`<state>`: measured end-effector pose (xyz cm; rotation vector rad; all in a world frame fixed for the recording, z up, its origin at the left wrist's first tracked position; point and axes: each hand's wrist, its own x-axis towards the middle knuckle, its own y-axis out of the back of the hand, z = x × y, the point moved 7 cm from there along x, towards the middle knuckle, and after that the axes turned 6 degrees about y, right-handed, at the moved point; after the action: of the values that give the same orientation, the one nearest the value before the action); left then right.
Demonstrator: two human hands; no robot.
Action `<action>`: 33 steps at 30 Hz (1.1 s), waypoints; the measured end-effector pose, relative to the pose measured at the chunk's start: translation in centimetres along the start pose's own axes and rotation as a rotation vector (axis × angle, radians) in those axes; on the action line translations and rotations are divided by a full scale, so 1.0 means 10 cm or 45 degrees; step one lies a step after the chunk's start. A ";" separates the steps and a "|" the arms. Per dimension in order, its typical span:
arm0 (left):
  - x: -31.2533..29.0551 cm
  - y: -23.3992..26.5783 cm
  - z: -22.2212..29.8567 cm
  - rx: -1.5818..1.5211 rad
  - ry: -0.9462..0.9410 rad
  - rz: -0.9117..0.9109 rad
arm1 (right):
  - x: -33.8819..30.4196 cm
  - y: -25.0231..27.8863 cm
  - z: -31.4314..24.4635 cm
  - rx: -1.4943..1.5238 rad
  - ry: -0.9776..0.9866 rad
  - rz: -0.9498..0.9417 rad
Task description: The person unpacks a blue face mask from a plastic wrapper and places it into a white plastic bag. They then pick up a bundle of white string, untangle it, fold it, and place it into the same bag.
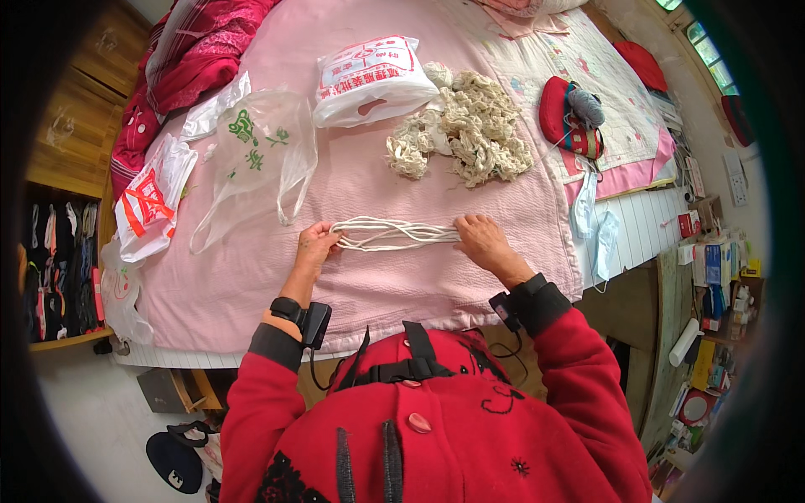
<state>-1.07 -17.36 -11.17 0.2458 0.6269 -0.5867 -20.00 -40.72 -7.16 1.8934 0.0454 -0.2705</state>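
Note:
A looped hank of white cord point(394, 234) stretches left to right just above or on the pink bedspread point(352, 293); I cannot tell which. My left hand point(316, 244) has its fingers closed round the hank's left end. At the opposite end, my right hand point(484, 243) grips the loops, its fingers curled over them. Beyond the hank lies a tangled heap of cream yarn or cloth strips point(478, 126). A clear plastic bag with green print point(260, 151) is spread flat beyond my left hand.
A full white bag with red print point(369, 80) rests at the back. Another white and red bag point(155, 201) lies at the left, near a crimson quilt point(201, 50). At the right are a red pouch with grey yarn point(563, 113) and blue face masks point(605, 243).

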 end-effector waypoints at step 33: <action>-0.04 -0.44 0.53 -0.032 -0.096 -0.183 | 0.04 -0.10 -0.31 1.843 -0.168 -0.232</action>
<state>-1.39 -22.74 -6.95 0.1549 0.5815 -0.7223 -19.24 -37.57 -7.23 3.3034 -0.0994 -0.6625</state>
